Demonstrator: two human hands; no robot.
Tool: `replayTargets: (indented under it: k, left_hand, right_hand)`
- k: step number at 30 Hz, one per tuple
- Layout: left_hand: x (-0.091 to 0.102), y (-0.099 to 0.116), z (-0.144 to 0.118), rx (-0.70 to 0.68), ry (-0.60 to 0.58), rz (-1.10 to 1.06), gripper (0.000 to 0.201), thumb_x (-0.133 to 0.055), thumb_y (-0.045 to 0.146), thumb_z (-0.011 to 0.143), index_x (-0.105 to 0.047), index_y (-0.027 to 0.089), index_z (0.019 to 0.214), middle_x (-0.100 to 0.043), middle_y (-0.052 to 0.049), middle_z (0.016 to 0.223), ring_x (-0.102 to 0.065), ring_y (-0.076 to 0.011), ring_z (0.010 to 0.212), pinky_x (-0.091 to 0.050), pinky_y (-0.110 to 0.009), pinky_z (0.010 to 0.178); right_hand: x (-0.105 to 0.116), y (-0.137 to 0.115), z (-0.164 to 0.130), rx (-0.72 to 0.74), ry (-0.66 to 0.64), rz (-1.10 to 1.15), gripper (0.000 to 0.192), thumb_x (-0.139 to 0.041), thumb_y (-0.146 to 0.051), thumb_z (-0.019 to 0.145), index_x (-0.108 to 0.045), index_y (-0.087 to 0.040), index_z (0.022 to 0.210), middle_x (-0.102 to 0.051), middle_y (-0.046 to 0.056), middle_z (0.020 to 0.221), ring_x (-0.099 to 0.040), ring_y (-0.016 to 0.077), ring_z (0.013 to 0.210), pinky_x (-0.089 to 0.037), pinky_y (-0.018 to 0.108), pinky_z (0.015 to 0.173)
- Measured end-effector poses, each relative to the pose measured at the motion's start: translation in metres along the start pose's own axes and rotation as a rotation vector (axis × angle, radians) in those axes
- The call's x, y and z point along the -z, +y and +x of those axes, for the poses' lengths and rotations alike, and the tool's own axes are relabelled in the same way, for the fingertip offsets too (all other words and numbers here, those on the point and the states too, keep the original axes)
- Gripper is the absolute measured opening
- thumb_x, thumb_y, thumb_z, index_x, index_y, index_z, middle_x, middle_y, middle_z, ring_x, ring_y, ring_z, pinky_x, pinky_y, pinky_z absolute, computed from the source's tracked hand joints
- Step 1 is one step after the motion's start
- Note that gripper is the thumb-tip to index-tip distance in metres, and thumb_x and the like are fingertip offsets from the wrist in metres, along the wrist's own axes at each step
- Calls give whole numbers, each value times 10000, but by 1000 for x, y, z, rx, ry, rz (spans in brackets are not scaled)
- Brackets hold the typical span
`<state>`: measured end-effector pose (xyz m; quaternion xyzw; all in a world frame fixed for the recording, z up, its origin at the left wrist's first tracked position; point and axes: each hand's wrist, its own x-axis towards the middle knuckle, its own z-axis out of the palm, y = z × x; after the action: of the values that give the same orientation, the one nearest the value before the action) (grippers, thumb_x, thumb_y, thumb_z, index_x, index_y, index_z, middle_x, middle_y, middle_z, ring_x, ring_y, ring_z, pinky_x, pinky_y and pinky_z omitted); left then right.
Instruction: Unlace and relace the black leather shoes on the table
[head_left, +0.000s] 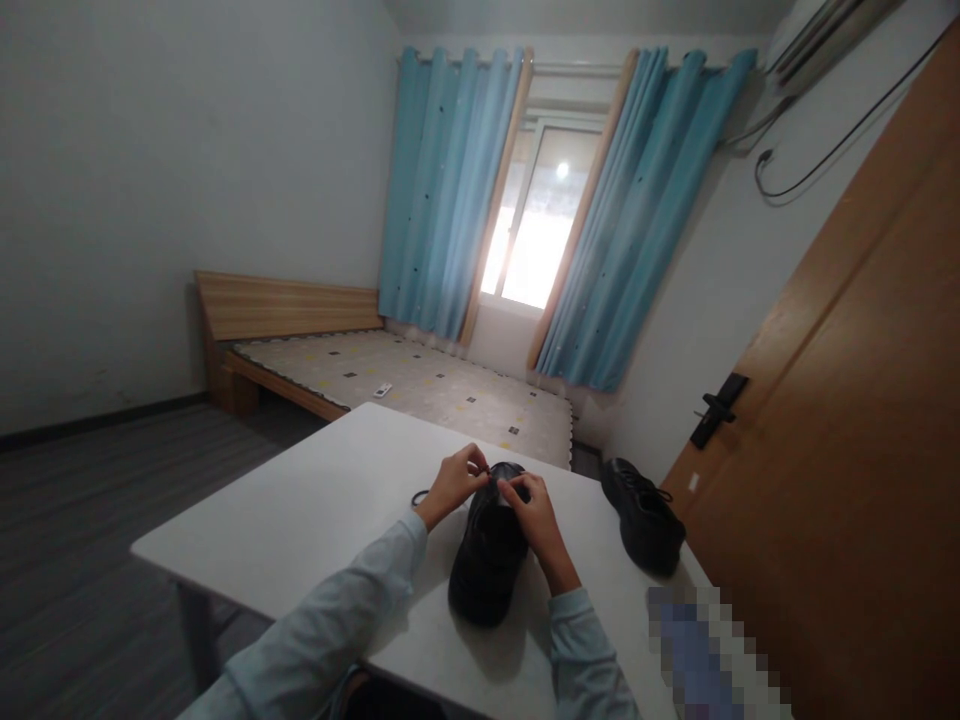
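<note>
Left hand [455, 482] and right hand [534, 517] each pinched a lace end above the black shoe [487, 555], steadying it on the table [300, 520]; second shoe [643, 515] lay at three o'clock.

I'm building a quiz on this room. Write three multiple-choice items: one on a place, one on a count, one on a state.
1. Where is the second shoe?
A. On the bed
B. On the table's right side
C. On the floor

2. How many shoes are on the table?
A. One
B. Two
C. Three

3. What are the hands doing?
A. Both pinch laces at the near shoe's top
B. Both lie flat on the table
C. One holds the door handle

Answers:
1 B: it sits apart near the right edge.
2 B: only the near shoe and the second one show.
3 A: the left hand and right hand meet over the laces.
</note>
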<state>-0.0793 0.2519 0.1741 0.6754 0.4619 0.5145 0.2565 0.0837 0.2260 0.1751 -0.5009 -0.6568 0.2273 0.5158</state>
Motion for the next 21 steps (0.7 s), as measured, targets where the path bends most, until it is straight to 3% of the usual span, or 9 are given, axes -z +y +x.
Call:
replayTargets:
  k: [8,21]
  left_hand:
    - [3,1,2,-15,1,-8,80,-624,216,692,-627,164,754,-689,-8,731,-661,-142,672,-501,-222,639]
    - [10,-2,6,20,-76,-15,275,-589,408,757,-725,180,827,-727,-33,804,-667,-173,721,-492,-233,680]
  right_hand:
    - [0,3,2,10,-58,-52,200,-674,-369,635,-694,-192,725,-608,102,1019,-509,289,1095,-329,404,993]
    - [-1,16,7,-5,-125,-77,226,-648,-312,620,-723,-200,801,-572,107,1159,-496,295,1127,-316,433,1013]
